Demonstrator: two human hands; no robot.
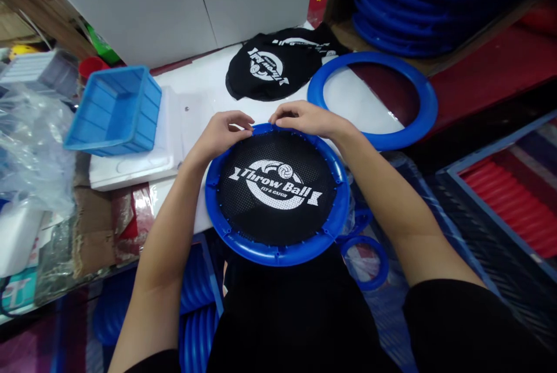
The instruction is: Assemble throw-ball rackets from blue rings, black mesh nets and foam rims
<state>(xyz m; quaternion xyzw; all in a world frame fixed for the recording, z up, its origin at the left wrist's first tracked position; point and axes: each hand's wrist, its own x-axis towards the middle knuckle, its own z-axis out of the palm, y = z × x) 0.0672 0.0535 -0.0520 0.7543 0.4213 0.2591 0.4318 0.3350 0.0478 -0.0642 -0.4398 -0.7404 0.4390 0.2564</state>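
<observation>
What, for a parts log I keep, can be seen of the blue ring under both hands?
The blue ring is round, glossy and plastic-looking, with short radial ridges spaced around its band. Black mesh fills it, looking fairly taut, with white lettering reading "Throw Ball" and "Fly & Catch" around a ball emblem. It is print side up, partly over the white surface. The left hand and right hand both touch its far rim.

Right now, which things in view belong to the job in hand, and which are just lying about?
In the job:
- blue-rimmed Throw Ball disc, both hands at its far rim

Probably also:
- bare blue ring
- loose black Throw Ball fabric

Seemingly lying about:
- light-blue plastic basket
- clear plastic bag
- white printed carton
</observation>
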